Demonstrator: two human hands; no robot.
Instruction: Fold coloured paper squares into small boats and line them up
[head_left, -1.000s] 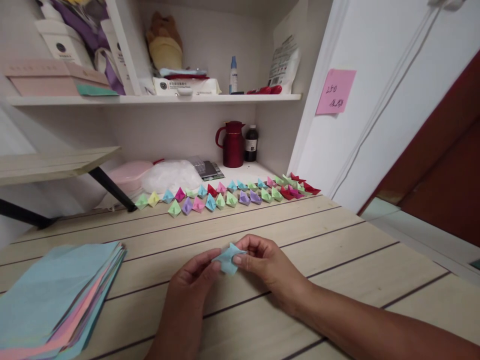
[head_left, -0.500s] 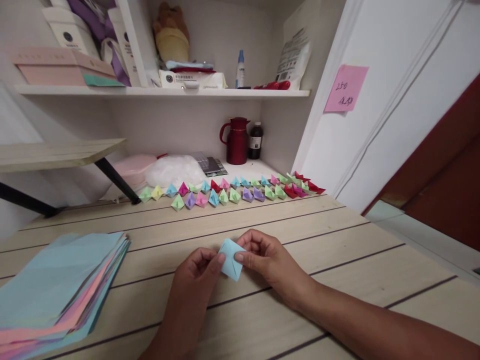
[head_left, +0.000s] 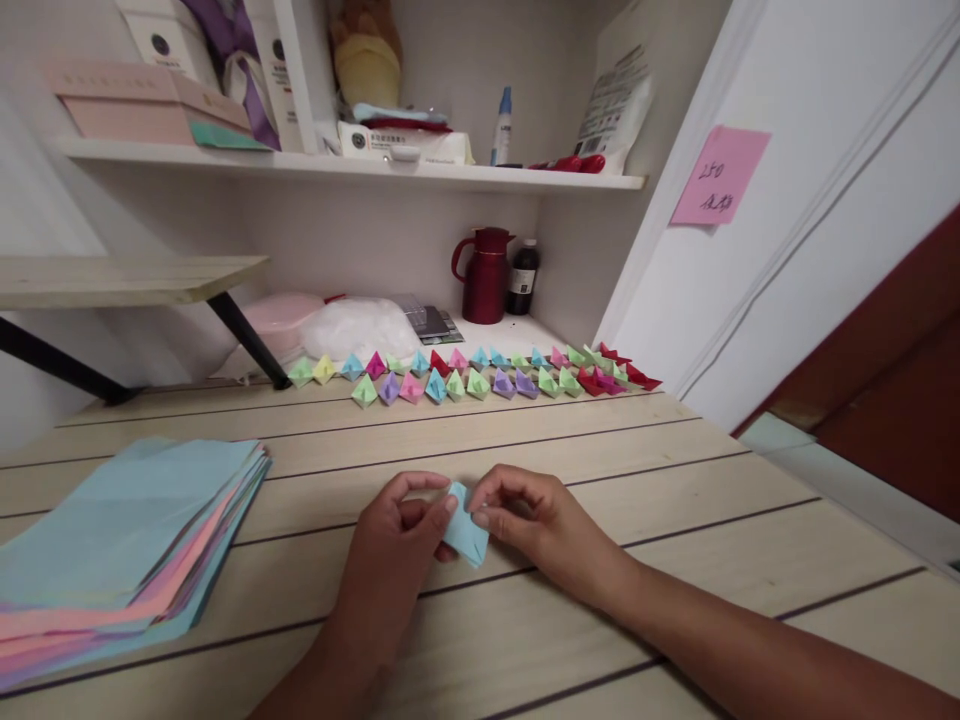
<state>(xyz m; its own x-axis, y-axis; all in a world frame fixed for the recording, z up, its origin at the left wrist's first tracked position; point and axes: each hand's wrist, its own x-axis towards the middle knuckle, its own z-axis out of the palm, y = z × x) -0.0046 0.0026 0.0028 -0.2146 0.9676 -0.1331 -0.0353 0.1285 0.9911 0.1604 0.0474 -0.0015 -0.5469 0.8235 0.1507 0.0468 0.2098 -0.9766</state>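
Note:
A small light-blue folded paper (head_left: 466, 535), roughly diamond-shaped with a crease near its lower tip, is held between both hands just above the tabletop. My left hand (head_left: 401, 530) pinches its left edge, thumb on top and fingers curled behind. At the paper's right side, the thumb and forefinger of my right hand (head_left: 529, 510) close on the edge. Beyond the hands stand two rows of little folded paper boats (head_left: 478, 384) in green, blue, purple, pink and red.
To the left lies a stack of coloured paper sheets (head_left: 142, 520), blue on top. A raised wooden shelf (head_left: 127, 278) on black legs stands behind it. A red thermos jug (head_left: 486, 278) and a dark bottle (head_left: 523, 280) are at the back, beneath a white shelf (head_left: 360, 168).
The camera view has shifted a little. My left forefinger has lifted to the paper's top corner, and the paper has tilted. My right fingers have drawn closer together at its edge.

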